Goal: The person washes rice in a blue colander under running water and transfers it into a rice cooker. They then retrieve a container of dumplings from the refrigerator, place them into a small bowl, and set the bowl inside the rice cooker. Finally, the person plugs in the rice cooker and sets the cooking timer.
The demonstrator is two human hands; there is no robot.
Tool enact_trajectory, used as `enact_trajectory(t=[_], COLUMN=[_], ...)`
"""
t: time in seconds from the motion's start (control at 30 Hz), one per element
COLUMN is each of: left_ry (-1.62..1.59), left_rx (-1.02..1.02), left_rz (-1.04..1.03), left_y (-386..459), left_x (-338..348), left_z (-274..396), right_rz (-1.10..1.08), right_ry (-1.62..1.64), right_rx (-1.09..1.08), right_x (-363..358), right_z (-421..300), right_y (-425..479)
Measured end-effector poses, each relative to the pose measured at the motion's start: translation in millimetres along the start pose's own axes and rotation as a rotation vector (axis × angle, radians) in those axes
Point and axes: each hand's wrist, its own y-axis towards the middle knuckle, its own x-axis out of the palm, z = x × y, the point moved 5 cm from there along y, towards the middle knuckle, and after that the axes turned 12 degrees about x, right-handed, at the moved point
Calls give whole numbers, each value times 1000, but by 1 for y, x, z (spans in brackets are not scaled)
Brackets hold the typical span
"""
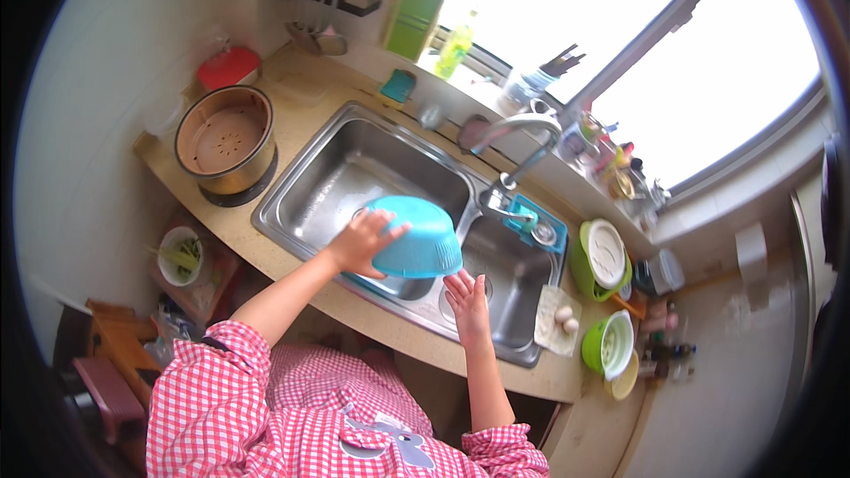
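A blue plastic basin (pixel 418 239) is tilted above the front of the stainless steel double sink (pixel 292 226), over the larger left bowl near the divider. My left hand (pixel 365 242) grips its left side, fingers spread over the outer wall. Beneath the basin's lower right edge, my right hand (pixel 468 305) is raised with its palm up and fingers apart; its fingertips are near or against the rim, and contact cannot be told. Behind the divider stands a curved chrome faucet (pixel 551 136). The basin's inside is hidden from view.
A round steamer pot (pixel 226 139) stands left of the sink. On the right are eggs (pixel 564 318) on a cloth (pixel 550 338), a green pot with a white lid (pixel 605 255) and a green-and-white colander (pixel 614 345). A blue caddy (pixel 554 232) sits at the sink's back edge.
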Motion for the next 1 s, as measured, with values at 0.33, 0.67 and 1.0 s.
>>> enact_trajectory(t=[0.33, 0.67, 1.0], left_ry=[-46, -69, 25], left_rx=[-244, -847, -1284], left_rz=[56, 94, 292], left_y=[-1, -95, -231], left_x=[18, -23, -52], left_z=[-13, 47, 185], right_rz=[-263, -385, -818], right_ry=[318, -250, -1513], right_rx=[182, 62, -1310], right_x=[34, 92, 365], right_z=[-15, -63, -111], right_y=[108, 136, 33])
